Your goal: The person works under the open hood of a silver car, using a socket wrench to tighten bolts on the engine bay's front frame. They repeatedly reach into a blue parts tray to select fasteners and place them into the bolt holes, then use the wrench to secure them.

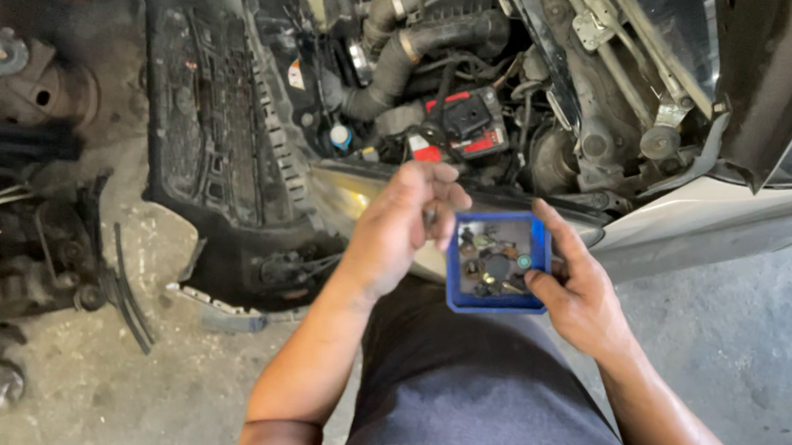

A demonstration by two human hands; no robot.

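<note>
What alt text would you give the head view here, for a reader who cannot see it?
A person's right hand holds a small blue tray of mixed small hardware while the left hand pinches a small piece just above it. Behind is a car's open engine bay with the front bumper hanging loose over a dusty concrete floor.

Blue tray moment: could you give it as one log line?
right hand: holds blue tray of small parts | left hand: fingers pinched above tray | backdrop: open engine bay
</note>
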